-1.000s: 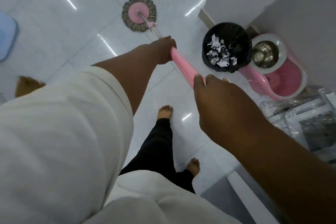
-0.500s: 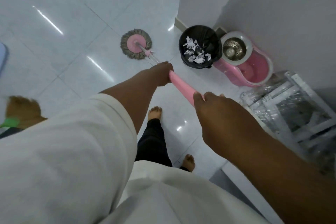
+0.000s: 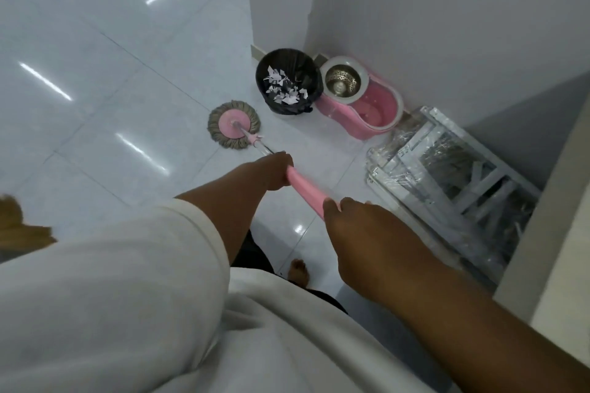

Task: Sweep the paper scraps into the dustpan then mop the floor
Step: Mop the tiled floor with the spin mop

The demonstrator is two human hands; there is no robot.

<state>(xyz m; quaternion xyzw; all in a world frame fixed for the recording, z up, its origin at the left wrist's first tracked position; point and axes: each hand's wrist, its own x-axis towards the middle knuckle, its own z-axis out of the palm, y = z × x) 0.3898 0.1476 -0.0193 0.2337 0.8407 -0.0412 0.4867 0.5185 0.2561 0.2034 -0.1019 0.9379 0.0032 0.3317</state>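
Observation:
A round mop head [image 3: 233, 128], pink disc ringed with grey-brown strands, lies flat on the white tiled floor [image 3: 95, 99]. Its pink handle [image 3: 305, 190] slants back toward me. My left hand [image 3: 271, 171] grips the handle lower down, nearer the mop head. My right hand [image 3: 360, 233] grips it higher up, close to my body. White paper scraps [image 3: 284, 88] lie inside a black-lined bin [image 3: 287, 81] just right of the mop head.
A pink spin-mop bucket [image 3: 364, 99] with a steel basket stands against the wall beside the bin. Plastic-wrapped white frames [image 3: 447, 175] lie on the floor at right. Walls close off the right side. My bare foot [image 3: 298, 274] shows below the handle.
The mop head has slid back toward me and toward the bin. The view has swung right, bringing the wall corner, bin and bucket nearer the middle.

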